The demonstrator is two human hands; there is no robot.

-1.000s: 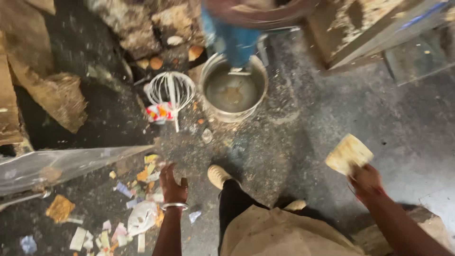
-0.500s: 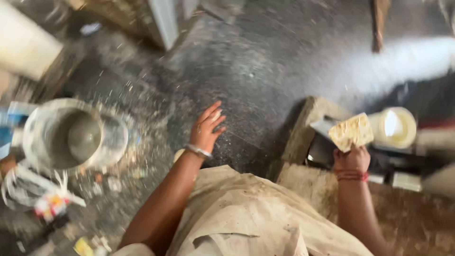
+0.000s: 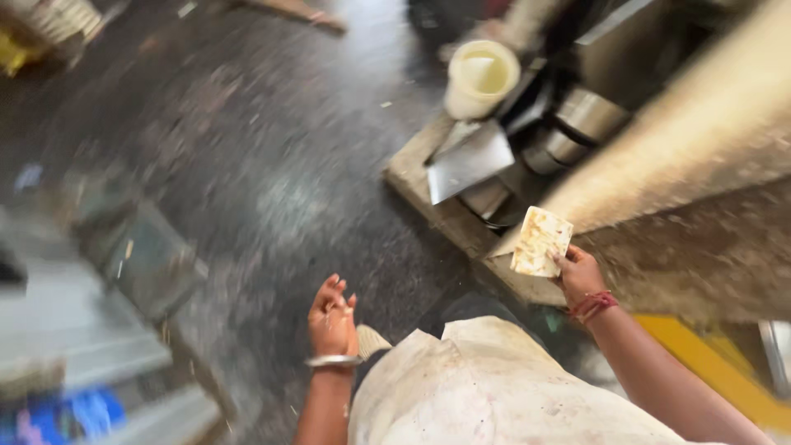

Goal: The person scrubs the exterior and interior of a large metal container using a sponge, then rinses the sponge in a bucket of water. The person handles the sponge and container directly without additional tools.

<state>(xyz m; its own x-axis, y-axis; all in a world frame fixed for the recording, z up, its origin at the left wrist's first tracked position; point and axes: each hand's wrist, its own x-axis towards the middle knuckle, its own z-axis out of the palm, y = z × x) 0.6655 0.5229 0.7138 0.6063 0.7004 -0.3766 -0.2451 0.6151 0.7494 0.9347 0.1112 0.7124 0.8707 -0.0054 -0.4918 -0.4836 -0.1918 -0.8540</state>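
Observation:
My right hand (image 3: 579, 274) holds a pale, dough-smeared rectangular scraper (image 3: 540, 241) upright by its lower edge, just in front of a low wooden platform (image 3: 449, 216). My left hand (image 3: 332, 320), with a metal bangle on the wrist, hangs over the dark floor with its fingers loosely curled and nothing in it. A stained cream apron (image 3: 494, 387) covers my lap between the two arms.
A cream plastic bucket (image 3: 481, 79) stands at the far end of the platform, with a tilted metal sheet (image 3: 470, 158) and steel vessels (image 3: 577, 124) beside it. A large pale slanted surface (image 3: 700, 132) fills the right. A blurred glass-topped object (image 3: 136, 255) lies at the left.
The view has swung right: the metal pot and whisk have left the frame, the platform and bucket have come in. My right hand still holds the scraper; the left has drawn in.

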